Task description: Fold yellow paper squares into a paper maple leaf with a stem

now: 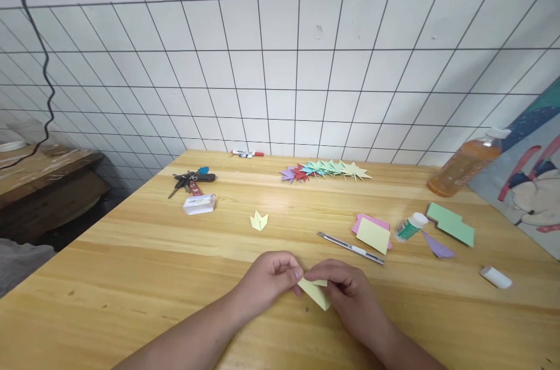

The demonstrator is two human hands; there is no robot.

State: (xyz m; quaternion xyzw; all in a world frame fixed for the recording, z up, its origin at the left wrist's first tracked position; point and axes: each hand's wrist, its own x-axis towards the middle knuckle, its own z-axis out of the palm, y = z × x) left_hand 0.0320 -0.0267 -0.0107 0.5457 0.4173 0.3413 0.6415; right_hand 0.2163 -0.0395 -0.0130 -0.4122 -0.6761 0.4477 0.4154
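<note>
Between my two hands is a pale yellow piece of folded paper [315,293], its pointed lower part showing below the fingers. My left hand [280,273] pinches its left corner between thumb and fingers. On the other side, my right hand [350,291] grips the right part, with the index finger lying along the upper edge. Some of the paper is hidden behind the fingers. Farther back lies a small yellow folded paper piece [259,220] with several points. A silver utility knife [350,248] rests just beyond my right hand.
Yellow paper sheets [373,236], a glue stick [411,227], green paper [450,224], a purple folded paper [438,245] and an eraser [496,277] lie to the right. Behind stand a bottle [466,166] and a row of colored paper stars [324,170]. Keys [192,180] and a small box [199,204] lie left.
</note>
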